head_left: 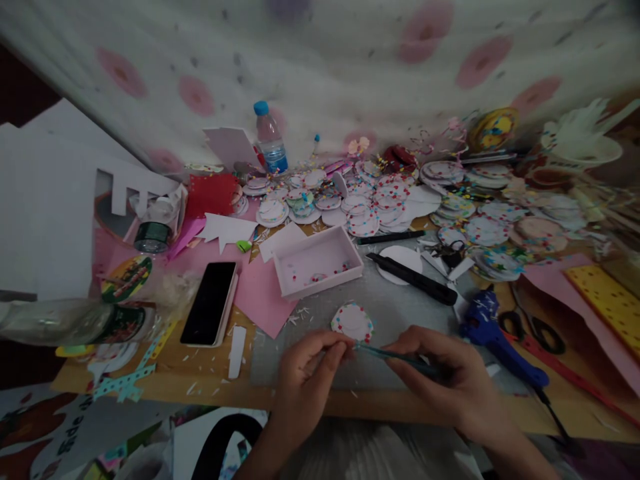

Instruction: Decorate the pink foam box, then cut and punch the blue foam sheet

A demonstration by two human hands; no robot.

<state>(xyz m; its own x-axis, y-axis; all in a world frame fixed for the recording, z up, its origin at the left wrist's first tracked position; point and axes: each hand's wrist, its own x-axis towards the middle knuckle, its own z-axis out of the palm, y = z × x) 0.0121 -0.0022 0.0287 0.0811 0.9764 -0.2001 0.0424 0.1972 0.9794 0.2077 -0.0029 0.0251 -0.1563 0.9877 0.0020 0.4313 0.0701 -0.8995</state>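
**craftmess_88:** Pinched tight, both of them. Right hand [453,380] is closed around a thin teal tool [400,357], looks like a pen or a craft stick, held nearly flat with the tip pointing left. Left hand [307,373] has thumb and fingertips squeezed together right at that tip. If there's something tiny between them, I can't make it out, too dim and blurry.

**paperpunk:** Where's all this sitting relative to the desk?

**craftmess_88:** Hands are at the near edge of the wooden table [210,390], over a grey cutting mat [390,307]. Just beyond the left fingers there's a white paper disc with coloured dots [353,321] lying flat on the mat, close to the tool tip, but can't tell if it's touching.

**paperpunk:** And the rest of the clutter?

**craftmess_88:** Loads. A shallow white box [318,260] sits behind the disc, partly on a pink sheet [260,293]. Left of that, a phone [210,303] lies screen up, dark. Right of the hands, a blue glue gun [493,330], and past it black-handled scissors [533,328]. A black craft knife [410,280] lies diagonally on the mat. Further back, a whole spread of dotted paper circles [380,200] in piles, and a water bottle with a blue cap [270,140] standing upright against the spotted cloth [320,60].
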